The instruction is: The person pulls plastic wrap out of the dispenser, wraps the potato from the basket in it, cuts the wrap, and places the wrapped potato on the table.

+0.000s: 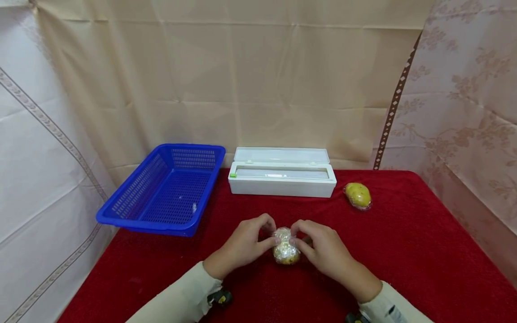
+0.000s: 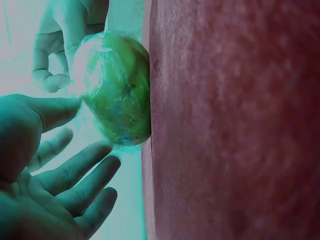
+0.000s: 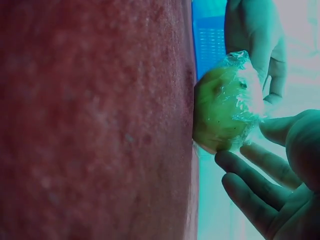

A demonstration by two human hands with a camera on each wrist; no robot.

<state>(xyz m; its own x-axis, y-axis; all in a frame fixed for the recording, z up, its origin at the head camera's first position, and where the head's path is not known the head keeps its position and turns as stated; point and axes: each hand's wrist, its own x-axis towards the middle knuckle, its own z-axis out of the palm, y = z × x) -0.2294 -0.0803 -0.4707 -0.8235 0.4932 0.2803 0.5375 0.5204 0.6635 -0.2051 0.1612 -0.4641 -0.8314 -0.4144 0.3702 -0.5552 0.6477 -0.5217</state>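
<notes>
A potato wrapped in clear plastic film rests on the red cloth in front of me, the film bunched and shiny on its upper side. My left hand holds it from the left, thumb tip against the film. From the other side my right hand holds it, its thumb also on the film. The left wrist view shows the potato between both hands, with the left hand's lower fingers spread out. In the right wrist view, crinkled film covers the side of the potato nearest the right thumb.
A blue plastic basket stands at the back left. Beside it is a white plastic-wrap dispenser box with its lid raised. Another film-wrapped potato lies at the back right on the red cloth. Curtains hang behind the table.
</notes>
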